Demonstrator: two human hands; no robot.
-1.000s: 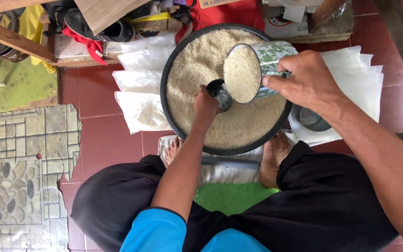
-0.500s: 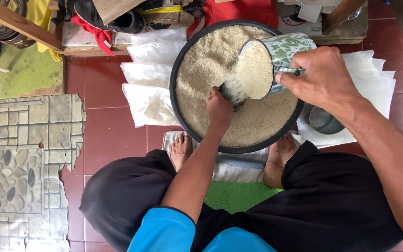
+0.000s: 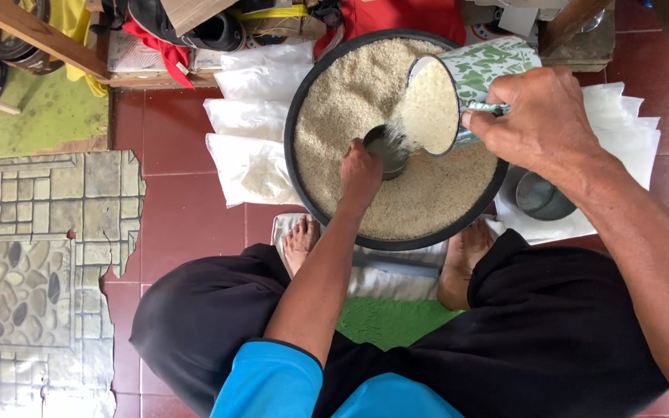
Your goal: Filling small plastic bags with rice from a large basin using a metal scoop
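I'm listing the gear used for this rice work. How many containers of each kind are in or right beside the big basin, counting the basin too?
Round basin of rice: 1
Green-patterned mug, tilted in the right hand: 1
Small metal cup, held by the left hand: 1
Metal bowl beside the basin: 1
Filled clear bags: 3 visible
Total: 7
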